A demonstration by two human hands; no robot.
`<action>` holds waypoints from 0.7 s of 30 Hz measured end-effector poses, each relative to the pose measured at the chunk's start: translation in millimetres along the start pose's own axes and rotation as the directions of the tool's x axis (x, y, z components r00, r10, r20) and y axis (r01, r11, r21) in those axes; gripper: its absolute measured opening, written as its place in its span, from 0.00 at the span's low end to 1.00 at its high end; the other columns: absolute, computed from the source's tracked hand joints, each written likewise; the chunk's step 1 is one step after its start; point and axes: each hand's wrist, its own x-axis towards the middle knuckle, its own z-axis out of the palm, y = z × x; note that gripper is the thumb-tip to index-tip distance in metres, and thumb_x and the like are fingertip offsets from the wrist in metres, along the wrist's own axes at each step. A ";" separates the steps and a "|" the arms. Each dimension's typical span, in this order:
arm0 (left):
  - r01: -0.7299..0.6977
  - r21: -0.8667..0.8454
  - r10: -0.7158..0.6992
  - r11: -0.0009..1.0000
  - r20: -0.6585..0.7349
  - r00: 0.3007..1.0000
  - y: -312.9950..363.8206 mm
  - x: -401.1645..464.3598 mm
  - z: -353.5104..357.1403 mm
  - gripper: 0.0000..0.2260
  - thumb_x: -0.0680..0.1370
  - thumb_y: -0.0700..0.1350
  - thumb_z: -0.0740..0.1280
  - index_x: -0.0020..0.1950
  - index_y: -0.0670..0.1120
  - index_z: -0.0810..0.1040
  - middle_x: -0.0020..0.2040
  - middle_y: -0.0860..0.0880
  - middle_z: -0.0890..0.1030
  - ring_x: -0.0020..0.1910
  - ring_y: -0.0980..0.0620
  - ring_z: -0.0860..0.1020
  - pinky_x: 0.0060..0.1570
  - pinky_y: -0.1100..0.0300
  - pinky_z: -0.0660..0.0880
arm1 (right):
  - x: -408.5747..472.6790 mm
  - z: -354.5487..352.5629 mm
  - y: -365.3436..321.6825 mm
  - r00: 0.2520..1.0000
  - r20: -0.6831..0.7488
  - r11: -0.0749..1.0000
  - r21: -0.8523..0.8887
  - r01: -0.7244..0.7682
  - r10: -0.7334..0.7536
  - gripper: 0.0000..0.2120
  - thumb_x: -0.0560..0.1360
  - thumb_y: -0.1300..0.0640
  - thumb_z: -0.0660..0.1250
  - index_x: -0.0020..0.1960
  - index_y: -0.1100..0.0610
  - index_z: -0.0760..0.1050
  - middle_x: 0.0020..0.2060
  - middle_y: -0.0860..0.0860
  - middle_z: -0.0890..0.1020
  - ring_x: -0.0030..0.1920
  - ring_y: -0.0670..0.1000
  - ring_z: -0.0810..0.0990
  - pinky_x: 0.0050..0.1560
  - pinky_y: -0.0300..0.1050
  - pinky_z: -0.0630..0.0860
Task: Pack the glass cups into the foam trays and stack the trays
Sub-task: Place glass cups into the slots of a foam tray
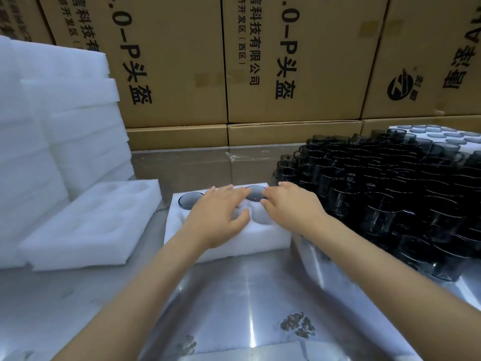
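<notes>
Our spread, empty right hand (287,207) lay nearer the loose glass cups (385,188) to its right; left hand (217,217) spread on the foam tray (260,237).

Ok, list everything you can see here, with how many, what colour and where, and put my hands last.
Tray: one, white foam, centre of table, under both hands.
Cups in tray: two visible, dark grey glass, in its far pockets; others may be hidden by the hands.
Empty tray: one, white foam, left of the centre tray.
Foam stack: many sheets, white, far left.
Loose cups: too many to count, dark grey glass, massed on the right.
Boxes: several, brown cardboard with black print, along the back.
Table: one, shiny metal, underneath.
Hands: left and right, open, flat on the centre tray.
</notes>
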 end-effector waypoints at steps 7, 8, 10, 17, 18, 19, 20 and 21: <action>-0.028 0.175 0.099 0.984 -0.411 0.906 9.5 -28.9 7.1 0.13 0.74 0.43 0.57 0.47 0.43 0.81 0.40 0.49 0.80 0.34 0.46 0.76 0.31 0.55 0.69 | 10.3 -62.5 37.7 0.952 -0.246 0.974 -0.087 -0.210 0.184 0.13 0.78 0.51 0.59 0.53 0.56 0.78 0.50 0.55 0.80 0.60 0.57 0.70 0.43 0.48 0.68; -0.016 0.186 0.094 0.982 -0.421 0.902 9.6 -31.5 9.9 0.13 0.73 0.43 0.57 0.47 0.44 0.81 0.38 0.49 0.80 0.32 0.46 0.75 0.29 0.56 0.68 | 7.9 -66.7 43.8 0.950 -0.218 0.960 -0.117 -0.253 0.224 0.14 0.78 0.48 0.60 0.52 0.57 0.77 0.50 0.55 0.79 0.60 0.58 0.70 0.44 0.48 0.67; 0.003 0.186 0.079 0.983 -0.435 0.897 8.5 -32.5 12.0 0.12 0.73 0.43 0.58 0.47 0.45 0.81 0.38 0.50 0.80 0.31 0.47 0.75 0.28 0.56 0.68 | -1.6 -67.2 49.6 0.948 -0.156 0.934 -0.187 -0.305 0.278 0.16 0.76 0.44 0.61 0.49 0.57 0.73 0.49 0.55 0.79 0.59 0.58 0.71 0.44 0.48 0.66; -0.031 0.106 0.078 0.994 -0.471 0.879 8.1 -35.3 9.8 0.10 0.74 0.42 0.60 0.47 0.44 0.81 0.40 0.51 0.81 0.34 0.48 0.76 0.29 0.53 0.72 | -19.8 -54.8 41.0 0.944 -0.136 0.900 -0.284 -0.329 0.302 0.10 0.76 0.57 0.62 0.57 0.57 0.70 0.46 0.55 0.78 0.50 0.57 0.72 0.44 0.46 0.64; -0.040 0.092 0.080 0.995 -0.478 0.875 8.1 -35.9 9.3 0.10 0.74 0.42 0.60 0.47 0.44 0.81 0.40 0.51 0.81 0.35 0.48 0.76 0.30 0.53 0.72 | -18.9 -56.3 39.4 0.943 -0.132 0.904 -0.270 -0.331 0.306 0.10 0.76 0.59 0.62 0.57 0.57 0.71 0.47 0.55 0.78 0.50 0.57 0.72 0.44 0.46 0.64; -0.049 0.076 0.080 0.996 -0.489 0.869 8.2 -36.5 8.7 0.11 0.74 0.42 0.60 0.47 0.44 0.81 0.40 0.51 0.81 0.35 0.48 0.77 0.30 0.53 0.73 | -18.3 -58.3 38.0 0.942 -0.133 0.908 -0.253 -0.334 0.309 0.10 0.76 0.60 0.61 0.57 0.56 0.72 0.47 0.55 0.79 0.50 0.57 0.73 0.45 0.46 0.64; -0.056 0.055 0.076 0.997 -0.501 0.862 8.4 -37.0 8.2 0.11 0.74 0.42 0.59 0.47 0.44 0.81 0.40 0.51 0.80 0.36 0.48 0.77 0.31 0.54 0.73 | -18.0 -61.2 37.1 0.940 -0.137 0.914 -0.225 -0.338 0.314 0.10 0.76 0.60 0.62 0.57 0.56 0.73 0.47 0.55 0.79 0.51 0.57 0.74 0.46 0.47 0.64; -0.060 0.031 0.067 0.998 -0.514 0.855 8.8 -37.6 7.6 0.11 0.74 0.43 0.59 0.47 0.44 0.81 0.40 0.52 0.80 0.36 0.49 0.77 0.31 0.55 0.73 | -18.1 -65.6 37.1 0.936 -0.141 0.921 -0.183 -0.344 0.322 0.09 0.77 0.59 0.63 0.57 0.55 0.73 0.48 0.54 0.80 0.51 0.57 0.75 0.47 0.47 0.65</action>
